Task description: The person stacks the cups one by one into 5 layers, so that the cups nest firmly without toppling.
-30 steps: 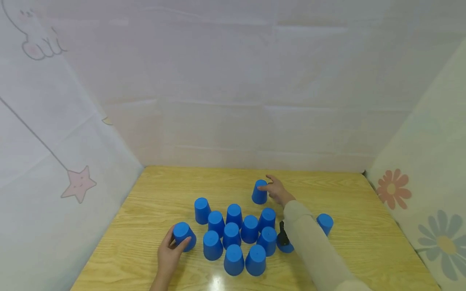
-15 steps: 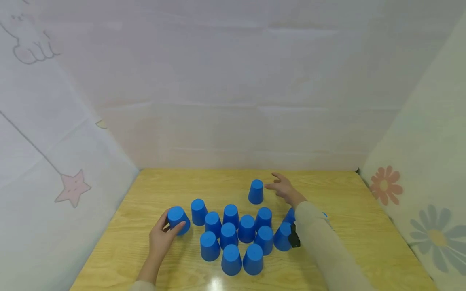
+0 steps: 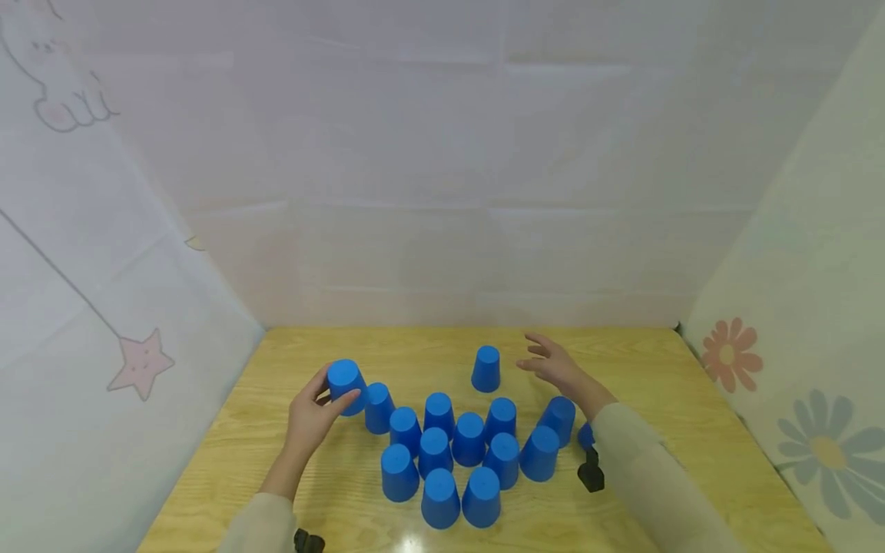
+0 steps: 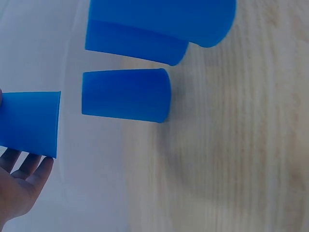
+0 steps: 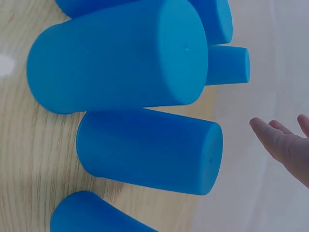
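Grips a smooth blue cup (image 3: 347, 382) in the left hand (image 3: 311, 411), thumb along the near side, fingers round the far side. Holds it mouth down, slightly tilted, clear of the wood-grained desk (image 3: 664, 369), near the leftmost standing cup (image 3: 378, 411) and apart from it in the left wrist view. Extends the right hand (image 3: 555, 366) open, fingers loosely straight and parted, to the right of a lone cup (image 3: 486, 370) and well clear of its wall.

Shows a cluster of cups (image 3: 469, 441) standing mouth down between the arms: tapered round walls, even blue with a soft sheen, seemingly plastic, flat circular bases uppermost. Shows pale yellow wood with fine streaks beneath, with a bright glint near the front. Behind, creased whitish cloth (image 3: 415, 153), printed with a pink star (image 3: 141, 363) and a reddish flower (image 3: 733, 354). On the right arm, a cream sleeve (image 3: 650, 476) with a black fitting (image 3: 591, 470) close by.

Compared with half a second ago, carries the gripped cup higher in the head view, to overlap the leftmost standing cup. Draws the right hand farther from the lone cup, after fingers across its wall a second ago. Uncovers more of the cups beside the sleeve; leaves the lone cup in place.
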The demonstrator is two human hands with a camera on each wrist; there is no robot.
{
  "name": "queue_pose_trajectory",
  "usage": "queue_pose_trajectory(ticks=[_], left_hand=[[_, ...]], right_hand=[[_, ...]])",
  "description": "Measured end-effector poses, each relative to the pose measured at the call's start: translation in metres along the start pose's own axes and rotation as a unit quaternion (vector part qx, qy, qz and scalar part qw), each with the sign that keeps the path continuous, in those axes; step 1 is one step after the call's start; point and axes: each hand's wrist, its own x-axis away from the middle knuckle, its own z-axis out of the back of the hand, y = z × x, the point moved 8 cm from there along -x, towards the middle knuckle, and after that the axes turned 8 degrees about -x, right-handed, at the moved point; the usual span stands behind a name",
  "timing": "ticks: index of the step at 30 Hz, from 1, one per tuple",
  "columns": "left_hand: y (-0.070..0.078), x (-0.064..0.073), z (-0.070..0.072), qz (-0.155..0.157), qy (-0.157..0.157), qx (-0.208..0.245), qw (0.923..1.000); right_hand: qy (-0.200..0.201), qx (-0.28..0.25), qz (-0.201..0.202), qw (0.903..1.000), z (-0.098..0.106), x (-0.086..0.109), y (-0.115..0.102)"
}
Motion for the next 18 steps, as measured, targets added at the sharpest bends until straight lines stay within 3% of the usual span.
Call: queue_pose_trajectory(ticks=[3, 10, 14, 18], left_hand=[[0.023, -0.007, -0.002, 0.021, -0.026, 0.003, 0.9994], [0.04, -0.023, -0.023, 0.043, -0.064, 0.039, 0.9963], [0.061, -0.029, -0.034, 0.045, -0.079, 0.052, 0.9945], [0.065, -0.037, -0.048, 0.057, -0.09, 0.047, 0.9932]], right_hand=[[-0.014, 0.017, 0.022, 0.9995, 0.0, 0.009, -0.004], [-0.015, 0.035, 0.073, 0.9966, -0.002, 0.038, -0.021], [-0.016, 0.034, 0.089, 0.9953, -0.007, 0.061, -0.036], [-0.014, 0.026, 0.105, 0.9941, -0.01, 0.074, -0.04]])
